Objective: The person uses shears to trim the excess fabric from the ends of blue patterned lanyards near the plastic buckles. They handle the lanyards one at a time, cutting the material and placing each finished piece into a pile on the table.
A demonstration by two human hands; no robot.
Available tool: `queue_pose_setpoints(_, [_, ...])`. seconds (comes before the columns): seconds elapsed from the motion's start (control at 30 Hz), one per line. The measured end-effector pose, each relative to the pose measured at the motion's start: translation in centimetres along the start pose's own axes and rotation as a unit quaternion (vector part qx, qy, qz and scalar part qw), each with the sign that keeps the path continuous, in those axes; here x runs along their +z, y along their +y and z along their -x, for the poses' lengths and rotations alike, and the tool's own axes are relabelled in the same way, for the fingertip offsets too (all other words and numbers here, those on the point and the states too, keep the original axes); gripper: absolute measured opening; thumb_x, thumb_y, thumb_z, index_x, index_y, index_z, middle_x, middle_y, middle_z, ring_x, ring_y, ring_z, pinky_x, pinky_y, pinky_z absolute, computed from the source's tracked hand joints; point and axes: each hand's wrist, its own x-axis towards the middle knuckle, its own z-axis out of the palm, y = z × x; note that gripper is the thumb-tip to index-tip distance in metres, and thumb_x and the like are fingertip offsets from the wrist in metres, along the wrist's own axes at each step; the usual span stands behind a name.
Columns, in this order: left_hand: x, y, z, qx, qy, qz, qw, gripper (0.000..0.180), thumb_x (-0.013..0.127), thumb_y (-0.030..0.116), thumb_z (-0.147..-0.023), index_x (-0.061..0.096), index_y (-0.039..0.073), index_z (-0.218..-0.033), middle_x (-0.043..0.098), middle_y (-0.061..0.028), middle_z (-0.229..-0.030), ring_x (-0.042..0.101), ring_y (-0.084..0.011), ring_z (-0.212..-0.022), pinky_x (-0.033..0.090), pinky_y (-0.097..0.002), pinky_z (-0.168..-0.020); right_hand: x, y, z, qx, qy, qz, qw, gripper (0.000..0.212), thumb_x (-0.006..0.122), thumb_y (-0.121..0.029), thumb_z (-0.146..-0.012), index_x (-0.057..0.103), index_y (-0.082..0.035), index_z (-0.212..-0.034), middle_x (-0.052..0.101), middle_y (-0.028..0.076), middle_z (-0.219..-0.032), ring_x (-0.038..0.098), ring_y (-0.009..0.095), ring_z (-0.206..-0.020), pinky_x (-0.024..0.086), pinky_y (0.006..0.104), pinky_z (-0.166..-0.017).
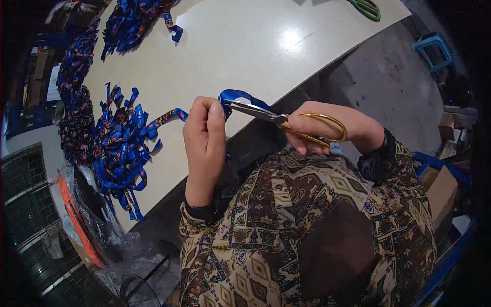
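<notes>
Between thumb and curled fingers, my left hand [204, 135] pinches a blue printed ribbon [242, 95]. One end loops up past the fingertips to the right, and a patterned length [169, 116] trails left toward a loose heap of blue ribbons [121, 140] on the table. My right hand [358, 123] is closed round the gold handles of a pair of scissors [255, 112]. The scissors point left, their blade tips at the ribbon beside my left thumb. Whether the blades touch or cut the ribbon, I cannot tell.
The white table [215, 56] carries another ribbon heap [134, 25] at the far left and green-handled scissors [366, 9] at its far edge. A darker ribbon bundle [76, 110] runs along the left edge. A blue stool [434, 51] and cardboard box [441, 190] stand right.
</notes>
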Motion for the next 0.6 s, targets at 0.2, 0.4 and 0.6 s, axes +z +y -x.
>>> queue_pose_setpoints(0.2, [-0.26, 0.00, 0.14, 0.053, 0.021, -0.112, 0.992, 0.016, 0.045, 0.012, -0.089, 0.047, 0.001, -0.077, 0.044, -0.0082, -0.064, 0.041, -0.0171, -0.055, 0.032, -0.0290, -0.052, 0.55, -0.36, -0.27, 0.015, 0.014, 0.010, 1.000, 0.053, 0.039, -0.047, -0.091, 0.053, -0.003, -0.063, 0.045, -0.001, -0.048, 0.043, 0.005, -0.040, 0.034, 0.0183, -0.039])
queue_pose_setpoints(0.4, [-0.14, -0.48, 0.03, 0.103, 0.030, -0.168, 0.980, 0.012, 0.047, 0.008, -0.086, 0.048, 0.000, -0.078, 0.046, -0.0116, -0.067, 0.044, -0.0230, -0.056, 0.034, -0.0318, -0.052, 0.72, -0.13, -0.32, 0.045, 0.033, -0.002, 0.998, 0.047, 0.045, -0.042, -0.090, 0.054, -0.005, -0.063, 0.045, -0.002, -0.048, 0.043, 0.005, -0.041, 0.032, 0.0179, -0.039])
queue_pose_setpoints(0.6, [-0.73, -0.19, 0.10, 0.098, 0.004, -0.175, 0.980, 0.012, 0.047, 0.010, -0.086, 0.048, 0.000, -0.078, 0.047, -0.0109, -0.068, 0.045, -0.0215, -0.058, 0.035, -0.0311, -0.053, 0.49, -0.99, 0.01, 0.073, 0.053, 0.029, 0.995, 0.040, 0.052, -0.037, -0.088, 0.055, -0.005, -0.064, 0.046, -0.003, -0.050, 0.042, 0.004, -0.042, 0.031, 0.0169, -0.040])
